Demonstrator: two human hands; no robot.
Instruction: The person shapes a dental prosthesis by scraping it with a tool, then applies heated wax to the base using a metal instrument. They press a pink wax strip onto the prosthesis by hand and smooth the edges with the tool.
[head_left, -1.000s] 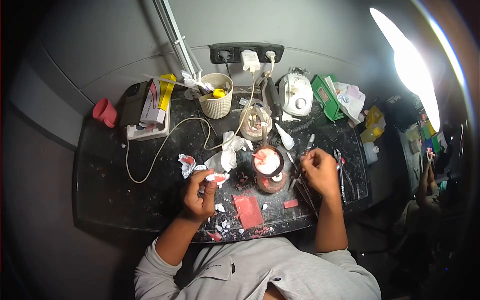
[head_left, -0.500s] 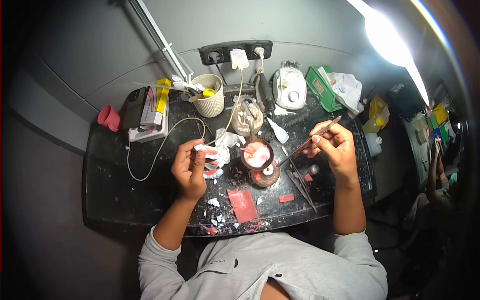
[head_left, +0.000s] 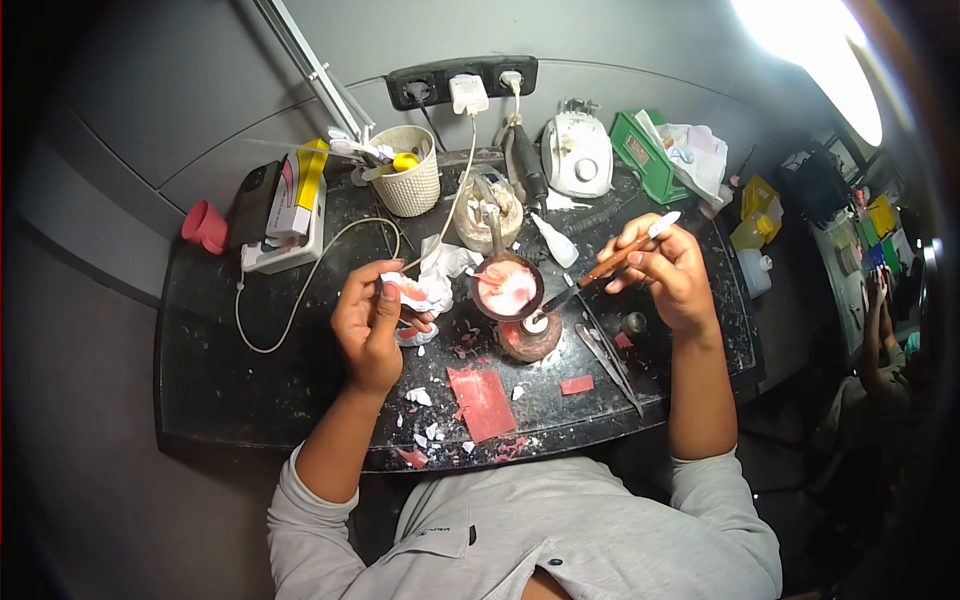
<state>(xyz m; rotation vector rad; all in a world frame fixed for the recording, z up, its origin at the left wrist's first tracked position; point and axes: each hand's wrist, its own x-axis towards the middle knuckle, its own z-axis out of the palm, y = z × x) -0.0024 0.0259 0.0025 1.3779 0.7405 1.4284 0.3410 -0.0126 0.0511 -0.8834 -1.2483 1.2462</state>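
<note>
The left hand point(head_left: 368, 328) is raised over the table point(head_left: 255, 390), its forearm slanting up from the near edge and leaning slightly right. Its thumb and index finger are clamped on a white and pink molded piece point(head_left: 408, 291), held left of the pan, while the other fingers curl beneath it. A second white and pink piece point(head_left: 416, 337) lies just on the near side of that hand, and crumpled white tissue point(head_left: 450, 262) sits just to the right.

The right hand point(head_left: 672, 278) is up at the right, its forearm nearly upright in the view and its wrist bent a little left. The thumb presses the brown handle of a slim tool point(head_left: 602, 268) against the bent fingers. The tool slopes down to the left, its pale end far and right, its dark blade by the small burner point(head_left: 530, 340); whether the tip touches the burner cannot be told.

Between the hands, the round pan point(head_left: 507, 287) holds pink and whitish material above the burner. Nearer lie a pink sheet point(head_left: 482, 403), a small pink strip point(head_left: 577, 385) and scattered white and pink bits. Slender metal tools point(head_left: 610, 366) lie right of the burner, and a white bottle point(head_left: 555, 243) rests on the far side
</note>
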